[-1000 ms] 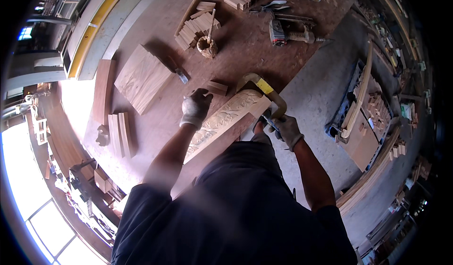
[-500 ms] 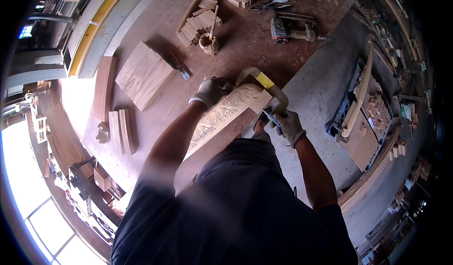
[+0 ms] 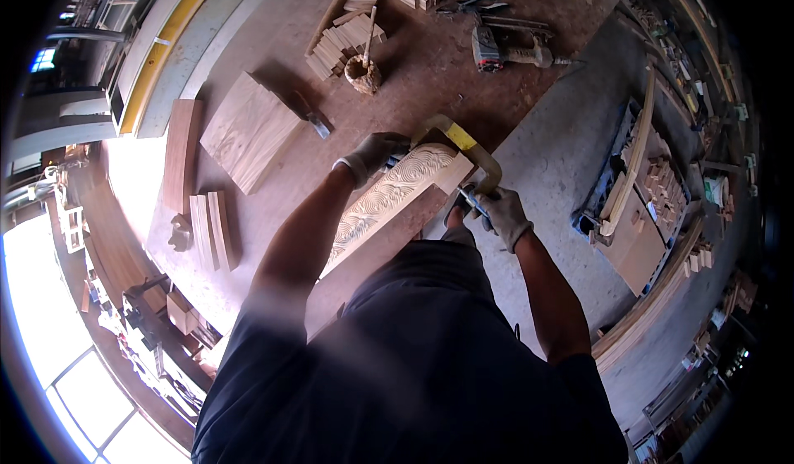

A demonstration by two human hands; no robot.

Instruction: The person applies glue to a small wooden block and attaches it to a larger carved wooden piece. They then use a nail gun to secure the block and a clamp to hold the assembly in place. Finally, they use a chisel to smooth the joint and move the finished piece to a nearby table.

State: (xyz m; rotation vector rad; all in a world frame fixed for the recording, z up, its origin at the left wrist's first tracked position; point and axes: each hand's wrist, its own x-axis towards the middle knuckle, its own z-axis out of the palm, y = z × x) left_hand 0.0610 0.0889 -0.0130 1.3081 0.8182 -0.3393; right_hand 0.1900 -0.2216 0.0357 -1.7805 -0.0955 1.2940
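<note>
A pale wooden board (image 3: 376, 202) with carved swirls lies slantwise on the table in front of me. At its far end a C-clamp (image 3: 490, 170) with a yellow patch on its frame reaches round the edge. My gloved right hand (image 3: 504, 214) is closed on the clamp's screw end, below the board's right corner. Beside the board's upper left edge, my gloved left hand (image 3: 376, 156) has its fingers curled; what they grip, if anything, is hidden.
A brush stands in a crusted pot (image 3: 362, 75) beside stacked wood blocks (image 3: 339, 46). A power drill (image 3: 504, 50) lies far right. Left are a wide wooden panel (image 3: 252, 133), a chisel-like tool (image 3: 318, 125) and loose strips (image 3: 213, 231). On the right, a bin (image 3: 637, 208) holds offcuts.
My left hand has shifted slightly up and turned at the board's edge. The clamp has moved a little with its frame; my right hand stays at its screw end.
</note>
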